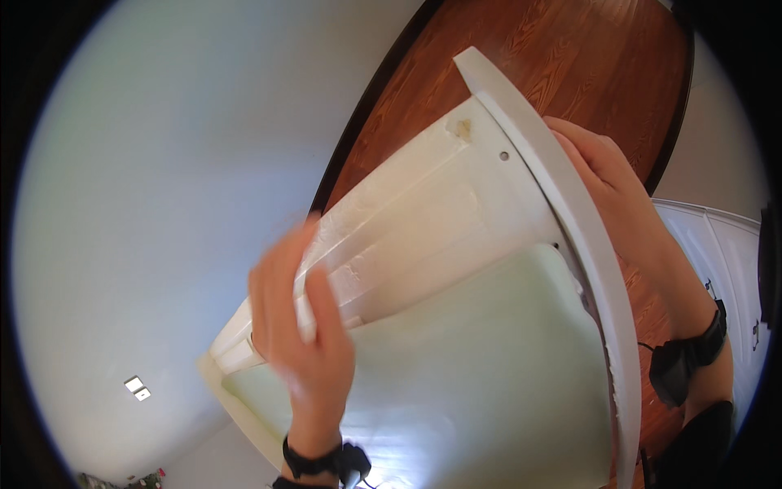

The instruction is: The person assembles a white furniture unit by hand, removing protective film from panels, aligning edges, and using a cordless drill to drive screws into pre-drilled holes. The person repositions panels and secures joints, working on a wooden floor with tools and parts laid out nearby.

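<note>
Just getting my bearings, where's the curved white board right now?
In the head view, the curved white board runs down right of centre, between the pale green sheet and your right hand.

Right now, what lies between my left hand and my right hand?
The head view shows the white panel, then its long white edge strip.

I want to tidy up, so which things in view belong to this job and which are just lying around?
In the job:
white curved-edged piece
pale green sheet
left hand
right hand

Just around:
brown wood-grain surface
white wall plate
white panel with dark fittings
</note>
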### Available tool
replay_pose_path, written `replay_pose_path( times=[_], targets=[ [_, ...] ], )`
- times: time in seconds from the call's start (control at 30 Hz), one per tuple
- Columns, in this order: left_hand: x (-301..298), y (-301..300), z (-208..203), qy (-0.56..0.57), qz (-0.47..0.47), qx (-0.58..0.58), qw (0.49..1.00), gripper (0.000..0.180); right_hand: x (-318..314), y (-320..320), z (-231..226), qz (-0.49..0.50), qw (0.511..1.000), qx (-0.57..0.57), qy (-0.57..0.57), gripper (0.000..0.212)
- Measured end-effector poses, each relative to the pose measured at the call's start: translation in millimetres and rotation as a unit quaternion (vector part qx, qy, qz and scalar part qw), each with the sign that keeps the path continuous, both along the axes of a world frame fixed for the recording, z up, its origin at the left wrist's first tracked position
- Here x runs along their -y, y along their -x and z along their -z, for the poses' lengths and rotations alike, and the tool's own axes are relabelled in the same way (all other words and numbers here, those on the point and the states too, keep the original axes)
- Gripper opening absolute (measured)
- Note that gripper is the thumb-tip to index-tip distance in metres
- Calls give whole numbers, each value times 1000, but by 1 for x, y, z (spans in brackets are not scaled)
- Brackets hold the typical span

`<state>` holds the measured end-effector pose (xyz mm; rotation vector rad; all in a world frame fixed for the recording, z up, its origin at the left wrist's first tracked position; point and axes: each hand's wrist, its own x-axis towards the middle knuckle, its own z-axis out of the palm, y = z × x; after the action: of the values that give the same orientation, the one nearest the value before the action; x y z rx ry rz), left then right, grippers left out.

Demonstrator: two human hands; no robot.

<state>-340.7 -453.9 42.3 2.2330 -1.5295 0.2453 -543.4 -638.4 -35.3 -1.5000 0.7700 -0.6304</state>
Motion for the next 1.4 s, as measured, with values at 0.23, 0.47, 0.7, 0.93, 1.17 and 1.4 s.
replay_pose_path(
  times=[0.23, 0.47, 0.7, 0.93, 1.17, 1.4],
  targets=[
    [-232, 88, -30, -482, -77, -735, 471, 39, 2, 0, -1, -24, 1000, -8, 8, 37],
    [-317, 101, 21, -445, -226, -701, 509, 40, 4, -5, -3, -28, 999, -31, 4, 35],
    [-324, 89, 10, -517, -203, -681, 477, 41, 2, 0, -2, -28, 999, -44, -16, 36],
    [-150, 59, -61, -199, -10, -676, 710, 37, 0, -3, 1, 1, 999, -25, -34, 35],
    [112, 5, 6, -71, 35, -276, 958, 39, 1, 0, 4, 2, 1000, -16, -8, 36],
    [115, 18, 24, -97, 38, -138, 985, 47, 5, 4, 2, -4, 999, -52, 14, 34]
  ],
)
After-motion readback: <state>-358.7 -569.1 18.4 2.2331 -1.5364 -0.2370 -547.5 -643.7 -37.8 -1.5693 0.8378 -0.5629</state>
